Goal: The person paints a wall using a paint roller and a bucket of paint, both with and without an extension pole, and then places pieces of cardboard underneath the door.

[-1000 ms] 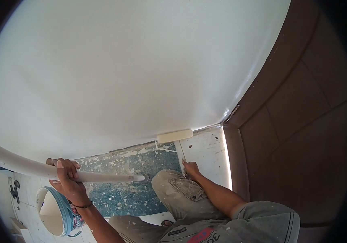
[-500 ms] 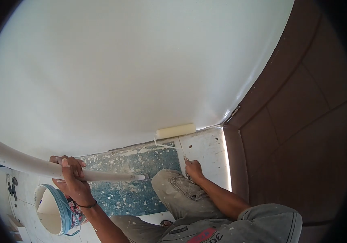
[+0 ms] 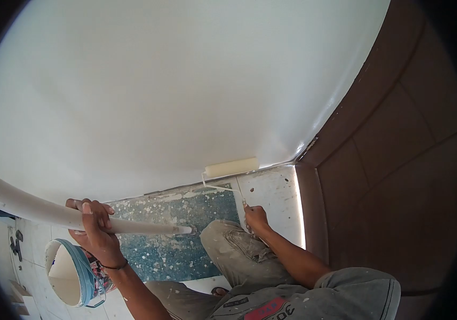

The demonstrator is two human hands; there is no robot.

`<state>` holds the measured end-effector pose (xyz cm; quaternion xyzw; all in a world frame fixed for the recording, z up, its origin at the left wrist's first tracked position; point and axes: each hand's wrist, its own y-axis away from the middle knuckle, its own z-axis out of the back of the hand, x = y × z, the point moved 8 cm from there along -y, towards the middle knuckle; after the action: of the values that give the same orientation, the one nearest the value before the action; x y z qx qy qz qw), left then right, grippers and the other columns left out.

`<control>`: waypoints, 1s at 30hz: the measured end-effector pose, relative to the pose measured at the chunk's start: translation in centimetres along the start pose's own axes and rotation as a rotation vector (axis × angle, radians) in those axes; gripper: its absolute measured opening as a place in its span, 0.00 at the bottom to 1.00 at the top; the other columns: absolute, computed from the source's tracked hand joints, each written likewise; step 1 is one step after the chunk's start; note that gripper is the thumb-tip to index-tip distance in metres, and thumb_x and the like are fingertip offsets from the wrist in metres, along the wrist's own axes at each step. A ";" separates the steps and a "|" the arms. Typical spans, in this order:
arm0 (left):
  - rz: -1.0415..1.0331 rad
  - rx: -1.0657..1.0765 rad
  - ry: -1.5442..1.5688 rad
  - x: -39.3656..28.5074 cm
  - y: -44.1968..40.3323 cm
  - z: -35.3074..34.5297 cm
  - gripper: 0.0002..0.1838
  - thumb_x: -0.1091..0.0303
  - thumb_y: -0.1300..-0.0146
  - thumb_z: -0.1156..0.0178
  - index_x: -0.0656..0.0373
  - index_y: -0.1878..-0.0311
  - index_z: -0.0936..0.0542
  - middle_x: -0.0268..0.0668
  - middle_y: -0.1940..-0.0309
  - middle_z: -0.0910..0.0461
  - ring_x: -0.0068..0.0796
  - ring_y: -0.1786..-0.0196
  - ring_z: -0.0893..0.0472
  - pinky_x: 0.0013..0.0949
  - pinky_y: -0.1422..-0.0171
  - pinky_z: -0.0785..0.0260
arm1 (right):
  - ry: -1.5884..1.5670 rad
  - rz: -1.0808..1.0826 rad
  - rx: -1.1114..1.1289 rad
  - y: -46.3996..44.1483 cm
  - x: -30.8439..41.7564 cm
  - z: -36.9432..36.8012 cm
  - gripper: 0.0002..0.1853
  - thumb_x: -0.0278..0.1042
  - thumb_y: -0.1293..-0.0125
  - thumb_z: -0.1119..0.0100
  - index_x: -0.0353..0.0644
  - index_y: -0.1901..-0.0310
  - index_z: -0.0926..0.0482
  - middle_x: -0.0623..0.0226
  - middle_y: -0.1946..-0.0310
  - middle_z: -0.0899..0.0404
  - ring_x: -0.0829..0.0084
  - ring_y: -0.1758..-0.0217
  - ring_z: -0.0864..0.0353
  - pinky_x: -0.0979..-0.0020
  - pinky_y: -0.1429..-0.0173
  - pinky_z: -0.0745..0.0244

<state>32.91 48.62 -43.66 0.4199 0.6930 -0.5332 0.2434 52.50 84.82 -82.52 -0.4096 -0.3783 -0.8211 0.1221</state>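
Observation:
My right hand (image 3: 256, 218) is closed around the handle of a paint roller. The roller's cream sleeve (image 3: 232, 167) lies against the foot of the white wall (image 3: 148, 101), close to the corner by the brown door. With my left hand (image 3: 94, 229) I grip a thick white pipe (image 3: 41, 208), fingers wrapped over it. The pipe's lower end points toward my knee, above a paint-spattered blue mat. Below my left hand stands a paint bucket (image 3: 81, 272) with a blue rim and a pale inside.
A brown panelled door (image 3: 394, 154) rises on the right, with light along its lower edge. The blue mat (image 3: 169, 256) covers part of the white tiled floor (image 3: 271, 197). Dark tools (image 3: 16, 244) lie on the tiles at far left.
The roller sleeve has moved slightly up the wall. Both hands keep their grips, and the pipe has shifted a little upward in view.

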 end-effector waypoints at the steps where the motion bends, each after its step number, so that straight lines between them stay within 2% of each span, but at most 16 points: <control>1: -0.001 0.004 -0.002 -0.1 0.1 -0.3 0.10 0.71 0.27 0.41 0.55 0.60 0.34 0.26 0.80 0.39 0.14 0.80 0.41 0.28 0.65 0.29 | -0.013 -0.043 0.010 -0.4 -0.1 -0.5 0.28 0.50 0.24 0.43 0.33 0.77 0.20 0.62 0.83 0.22 0.65 0.83 0.23 0.58 0.75 0.29; 4: 0.007 0.008 -0.035 -0.1 0.3 -0.7 0.09 0.70 0.25 0.43 0.55 0.61 0.34 0.25 0.80 0.42 0.15 0.77 0.42 0.27 0.63 0.34 | -0.010 -0.135 0.019 -1.9 -0.3 -1.8 0.29 0.50 0.25 0.41 0.31 0.77 0.20 0.59 0.82 0.21 0.63 0.82 0.21 0.57 0.76 0.28; 7: 0.006 0.016 -0.032 -0.5 0.2 -1.0 0.10 0.69 0.25 0.43 0.54 0.61 0.34 0.25 0.80 0.43 0.15 0.77 0.42 0.27 0.63 0.34 | -0.002 -0.157 0.040 -5.3 -2.2 -3.5 0.28 0.49 0.26 0.40 0.30 0.76 0.20 0.57 0.81 0.20 0.62 0.81 0.21 0.57 0.78 0.29; 11: -0.009 -0.008 -0.055 -0.9 0.1 -0.3 0.10 0.69 0.25 0.42 0.54 0.61 0.34 0.25 0.80 0.43 0.15 0.77 0.43 0.27 0.63 0.34 | 0.009 -0.177 0.070 -5.1 -1.5 -4.2 0.26 0.48 0.27 0.38 0.28 0.72 0.19 0.54 0.78 0.19 0.62 0.81 0.21 0.58 0.78 0.30; 14: 0.000 -0.006 -0.048 -0.7 -0.1 -0.1 0.10 0.69 0.25 0.42 0.55 0.61 0.34 0.25 0.80 0.42 0.15 0.77 0.42 0.27 0.63 0.34 | -0.113 -0.239 0.175 -4.4 -1.3 -4.7 0.25 0.46 0.28 0.36 0.26 0.69 0.18 0.52 0.76 0.18 0.61 0.80 0.20 0.56 0.78 0.29; 17: 0.008 0.001 -0.037 -0.5 0.0 -0.6 0.10 0.69 0.25 0.43 0.55 0.61 0.34 0.25 0.80 0.42 0.15 0.77 0.42 0.27 0.63 0.34 | -0.109 -0.281 0.227 -2.0 -0.4 -5.7 0.25 0.47 0.27 0.34 0.28 0.70 0.21 0.59 0.80 0.24 0.66 0.83 0.27 0.59 0.81 0.37; 21: 0.014 0.019 -0.069 -0.5 0.5 -4.2 0.10 0.70 0.26 0.42 0.54 0.62 0.34 0.25 0.80 0.42 0.15 0.78 0.42 0.28 0.63 0.33 | -0.055 -0.177 0.292 -3.3 -1.9 -8.6 0.24 0.45 0.27 0.34 0.30 0.71 0.22 0.58 0.79 0.24 0.66 0.83 0.27 0.58 0.82 0.38; 24: 0.012 0.041 -0.088 -0.6 0.8 -6.2 0.11 0.70 0.26 0.42 0.54 0.63 0.34 0.25 0.81 0.43 0.15 0.78 0.42 0.28 0.63 0.33 | -0.134 -0.269 0.311 -3.4 -1.6 -10.0 0.23 0.45 0.27 0.35 0.28 0.70 0.18 0.55 0.77 0.19 0.61 0.79 0.21 0.54 0.77 0.34; 27: 0.016 0.019 -0.081 -0.7 0.7 -5.7 0.11 0.70 0.26 0.42 0.54 0.63 0.34 0.25 0.81 0.42 0.15 0.78 0.42 0.28 0.63 0.33 | -0.204 -0.283 0.287 -2.7 0.6 -11.3 0.23 0.44 0.26 0.36 0.28 0.71 0.19 0.55 0.79 0.20 0.61 0.82 0.23 0.55 0.79 0.34; 30: 0.016 0.006 -0.089 -1.1 0.9 -5.0 0.10 0.69 0.25 0.42 0.54 0.62 0.34 0.25 0.81 0.42 0.15 0.78 0.42 0.28 0.62 0.33 | -0.290 -0.297 0.235 -1.6 2.5 -11.7 0.25 0.45 0.26 0.36 0.31 0.75 0.22 0.59 0.83 0.26 0.65 0.84 0.26 0.57 0.82 0.37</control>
<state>34.82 53.10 -41.73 0.4022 0.6764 -0.5515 0.2768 43.29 77.78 -85.84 -0.4458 -0.5412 -0.7130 -0.0087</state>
